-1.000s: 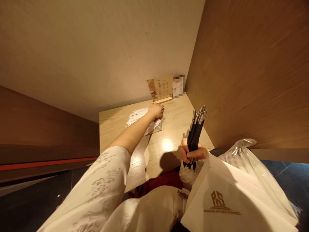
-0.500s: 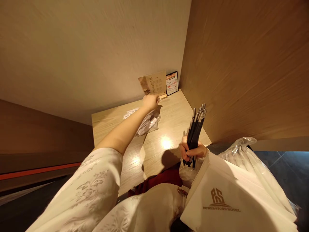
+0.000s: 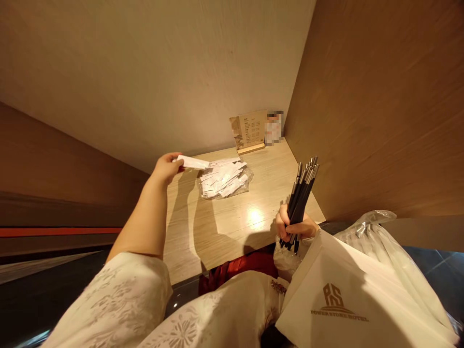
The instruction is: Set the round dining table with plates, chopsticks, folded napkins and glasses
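Note:
Between the thumb and fingers of my left hand point(image 3: 167, 167) is a flat white paper strip point(image 3: 195, 162), held above the left part of the table. Its far end comes close to a clear plastic bag point(image 3: 249, 182) that lies on the tabletop, full of similar white paper strips point(image 3: 223, 178). My right hand point(image 3: 306, 226) is wrapped round an upright bundle of black chopsticks point(image 3: 299, 205) with silver ends, at the table's near right corner. Part of that hand and its wrist are hidden by a white packet with a printed hotel logo point(image 3: 333, 299).
A menu card in a wooden stand point(image 3: 252, 131) and a smaller blurred card point(image 3: 274, 128) stand at the table's point(image 3: 232, 217) back corner. Walls close in behind and on the right point(image 3: 369, 106). A clear plastic bag with white contents point(image 3: 384, 241) sits at lower right.
My left hand has moved left from near the menu stand, over the bag of strips, and now shows a white paper strip. My right hand keeps its hold on the chopsticks. The view has shifted slightly.

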Demonstrator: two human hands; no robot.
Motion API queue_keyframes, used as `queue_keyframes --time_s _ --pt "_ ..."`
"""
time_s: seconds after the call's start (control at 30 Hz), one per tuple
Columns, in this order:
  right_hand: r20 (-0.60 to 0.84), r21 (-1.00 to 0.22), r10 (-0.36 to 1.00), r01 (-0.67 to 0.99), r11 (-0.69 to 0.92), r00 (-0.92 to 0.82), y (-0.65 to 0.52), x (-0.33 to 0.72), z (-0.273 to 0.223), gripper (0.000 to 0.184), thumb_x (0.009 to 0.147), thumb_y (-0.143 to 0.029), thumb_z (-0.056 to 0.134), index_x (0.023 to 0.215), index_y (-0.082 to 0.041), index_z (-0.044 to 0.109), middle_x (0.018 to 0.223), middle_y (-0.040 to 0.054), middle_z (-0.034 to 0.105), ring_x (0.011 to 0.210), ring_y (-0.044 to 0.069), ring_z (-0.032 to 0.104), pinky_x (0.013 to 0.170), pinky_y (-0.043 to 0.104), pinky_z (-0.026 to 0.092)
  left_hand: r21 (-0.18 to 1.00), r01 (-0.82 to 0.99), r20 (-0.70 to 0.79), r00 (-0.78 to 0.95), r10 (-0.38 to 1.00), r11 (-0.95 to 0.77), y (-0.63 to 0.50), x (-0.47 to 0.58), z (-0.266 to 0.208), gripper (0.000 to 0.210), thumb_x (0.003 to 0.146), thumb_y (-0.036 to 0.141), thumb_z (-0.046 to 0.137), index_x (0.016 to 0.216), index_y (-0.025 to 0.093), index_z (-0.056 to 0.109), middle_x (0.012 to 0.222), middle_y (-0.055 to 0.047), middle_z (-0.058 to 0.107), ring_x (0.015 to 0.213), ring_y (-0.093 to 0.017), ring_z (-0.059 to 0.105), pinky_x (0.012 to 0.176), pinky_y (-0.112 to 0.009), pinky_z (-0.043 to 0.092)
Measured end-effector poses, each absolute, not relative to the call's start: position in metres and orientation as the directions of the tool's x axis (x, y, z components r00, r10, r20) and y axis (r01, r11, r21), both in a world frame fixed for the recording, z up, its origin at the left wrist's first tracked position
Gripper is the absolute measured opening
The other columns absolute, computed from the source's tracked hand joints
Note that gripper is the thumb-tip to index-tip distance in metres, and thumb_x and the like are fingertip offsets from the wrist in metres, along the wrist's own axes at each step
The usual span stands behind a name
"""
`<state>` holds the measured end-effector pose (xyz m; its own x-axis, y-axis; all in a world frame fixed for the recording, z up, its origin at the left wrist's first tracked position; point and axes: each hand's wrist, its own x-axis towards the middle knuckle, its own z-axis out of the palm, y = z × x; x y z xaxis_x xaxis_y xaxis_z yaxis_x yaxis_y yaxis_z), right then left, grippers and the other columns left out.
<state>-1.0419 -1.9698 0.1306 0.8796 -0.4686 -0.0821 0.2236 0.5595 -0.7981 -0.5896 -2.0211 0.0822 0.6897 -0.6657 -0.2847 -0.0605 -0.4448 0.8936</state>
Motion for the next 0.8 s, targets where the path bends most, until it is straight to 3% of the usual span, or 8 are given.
queue_keyframes --time_s 0.13,0.33,0.6,0.8 --pt "-0.010 -0.775 -0.460 0.284 0.565 0.888 -1.967 -1.036 0.131 0.033 0.070 -0.034 0.079 0.075 -0.021 0.049 0.064 -0.0010 0.060 0.048 0.012 0.050 0.046 0.025 0.038 0.841 0.039 -0.407 0.702 -0.584 -0.539 -1.987 -0.590 0.053 0.025 0.086 0.001 0.054 0.108 0.011 0.056 0.074 -0.001 0.059 0.053 -0.006 0.052 0.055 -0.019 0.049" --pt "-0.010 -0.779 -0.465 0.285 0.558 0.885 -1.965 -1.034 0.136 0.029 0.073 -0.031 0.077 0.074 -0.022 0.049 0.064 -0.0009 0.059 0.049 0.013 0.050 0.046 0.026 0.038 0.831 0.051 -0.410 0.730 -0.548 -0.554 -1.980 -0.597 0.024 0.035 0.080 0.010 0.067 0.114 0.014 0.059 0.083 -0.003 0.062 0.057 -0.006 0.056 0.060 -0.020 0.053" --pt "0.029 -0.786 -0.492 0.324 0.526 0.870 -1.966 -1.031 0.134 0.029 0.074 -0.030 0.076 0.073 -0.021 0.048 0.062 -0.0008 0.057 0.048 0.013 0.050 0.043 0.025 0.036 0.862 0.124 -0.436 0.676 -0.594 -0.492 -1.990 -0.596 0.023 0.034 0.088 0.006 0.056 0.121 0.016 0.055 0.081 -0.002 0.060 0.054 -0.004 0.054 0.053 -0.014 0.050" --pt "0.043 -0.771 -0.464 0.324 0.547 0.885 -1.966 -1.033 0.135 0.027 0.076 -0.027 0.075 0.076 -0.021 0.048 0.065 -0.0005 0.057 0.050 0.012 0.051 0.044 0.024 0.037 0.879 0.152 -0.430 0.664 -0.612 -0.453 -1.991 -0.596 0.028 0.029 0.088 0.005 0.056 0.114 0.017 0.057 0.082 -0.002 0.061 0.056 -0.006 0.057 0.050 -0.015 0.052"
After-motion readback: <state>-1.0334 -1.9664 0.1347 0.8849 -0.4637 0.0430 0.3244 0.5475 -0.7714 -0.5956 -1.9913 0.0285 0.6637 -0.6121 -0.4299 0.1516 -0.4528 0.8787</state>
